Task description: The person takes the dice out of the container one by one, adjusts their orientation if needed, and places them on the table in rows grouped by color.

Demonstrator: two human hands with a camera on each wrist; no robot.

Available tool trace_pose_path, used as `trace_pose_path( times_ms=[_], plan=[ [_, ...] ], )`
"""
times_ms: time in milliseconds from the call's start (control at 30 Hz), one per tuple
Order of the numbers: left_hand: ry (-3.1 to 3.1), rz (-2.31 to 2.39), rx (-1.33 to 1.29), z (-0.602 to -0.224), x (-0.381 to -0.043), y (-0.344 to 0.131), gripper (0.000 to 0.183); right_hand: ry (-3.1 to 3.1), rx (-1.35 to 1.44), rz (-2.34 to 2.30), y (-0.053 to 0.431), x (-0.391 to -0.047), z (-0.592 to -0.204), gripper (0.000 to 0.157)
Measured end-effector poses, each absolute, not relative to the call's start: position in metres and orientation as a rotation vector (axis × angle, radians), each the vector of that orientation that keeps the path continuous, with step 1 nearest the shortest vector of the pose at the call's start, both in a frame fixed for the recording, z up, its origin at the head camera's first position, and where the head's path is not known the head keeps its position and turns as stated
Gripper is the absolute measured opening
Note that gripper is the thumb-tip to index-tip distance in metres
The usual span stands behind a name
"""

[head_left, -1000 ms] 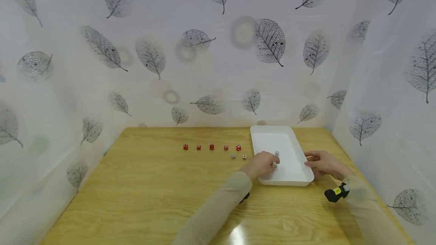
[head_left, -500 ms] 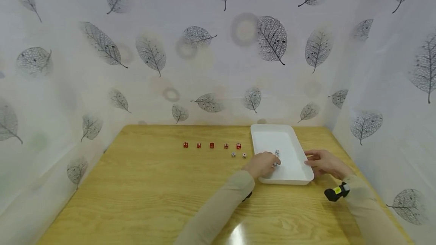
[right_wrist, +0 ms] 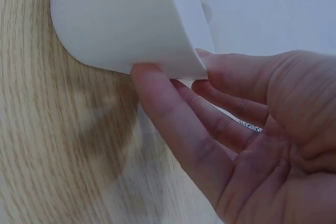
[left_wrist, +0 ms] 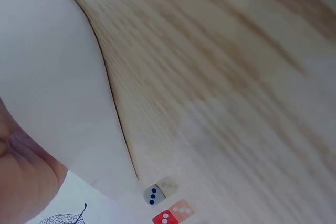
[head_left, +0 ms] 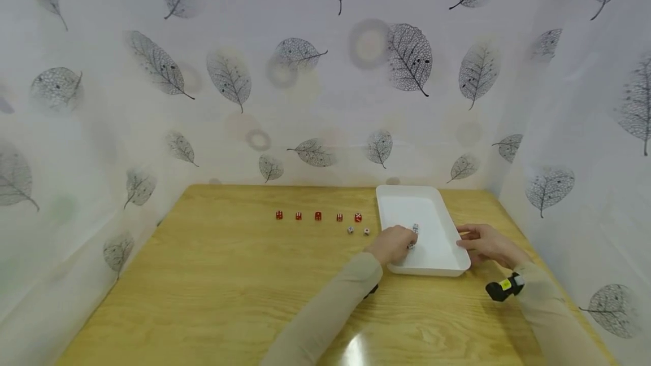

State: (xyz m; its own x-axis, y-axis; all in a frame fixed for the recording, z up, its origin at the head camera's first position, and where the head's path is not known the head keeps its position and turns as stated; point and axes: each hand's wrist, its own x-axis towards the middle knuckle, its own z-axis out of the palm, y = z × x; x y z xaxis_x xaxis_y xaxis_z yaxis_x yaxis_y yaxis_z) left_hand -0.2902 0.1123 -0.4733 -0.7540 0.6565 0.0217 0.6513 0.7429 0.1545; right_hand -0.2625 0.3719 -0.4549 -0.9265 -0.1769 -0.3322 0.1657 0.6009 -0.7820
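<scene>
In the head view a white tray (head_left: 434, 213) lies on the right of the table. My left hand (head_left: 393, 243) reaches over its left wall, fingers curled at a small white die (head_left: 411, 246) in their grip. Another white die (head_left: 415, 227) lies in the tray just beyond the fingertips. The tray wall (left_wrist: 58, 87) hides the left fingers in the left wrist view. With thumb at the rim and index finger against the outer wall, my right hand (right_wrist: 226, 124) pinches the tray's right side.
Several red dice (head_left: 318, 216) stand in a spaced row left of the tray. Two white dice, one (head_left: 350, 230) beside the other (head_left: 366, 231), sit in front of the row's right end. A leaf-patterned curtain (head_left: 315, 100) borders the wooden table (head_left: 203, 275).
The left index finger has drawn in a little at the white die. The right hand keeps its hold on the tray, and the head view has shifted slightly.
</scene>
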Motion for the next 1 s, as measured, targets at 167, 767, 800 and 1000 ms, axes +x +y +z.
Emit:
trace_pose_path(
  times_ms=[167,767,800,1000],
  plan=[
    [2.867,0.238,1.099,-0.470,-0.290,0.110,0.005,2.448,-0.010,-1.256,0.370,-0.262,-0.454,0.067],
    [2.816,0.685,1.113,-0.452,-0.296,0.091,0.011,2.440,-0.009,-1.284,0.373,-0.263,-0.456,0.068],
    [2.811,0.715,1.102,-0.451,-0.297,0.089,0.012,2.441,-0.005,-1.284,0.373,-0.263,-0.456,0.068],
    [2.786,0.838,1.046,-0.448,-0.299,0.075,0.016,2.434,-0.020,-1.279,0.373,-0.263,-0.453,0.068]
  ],
)
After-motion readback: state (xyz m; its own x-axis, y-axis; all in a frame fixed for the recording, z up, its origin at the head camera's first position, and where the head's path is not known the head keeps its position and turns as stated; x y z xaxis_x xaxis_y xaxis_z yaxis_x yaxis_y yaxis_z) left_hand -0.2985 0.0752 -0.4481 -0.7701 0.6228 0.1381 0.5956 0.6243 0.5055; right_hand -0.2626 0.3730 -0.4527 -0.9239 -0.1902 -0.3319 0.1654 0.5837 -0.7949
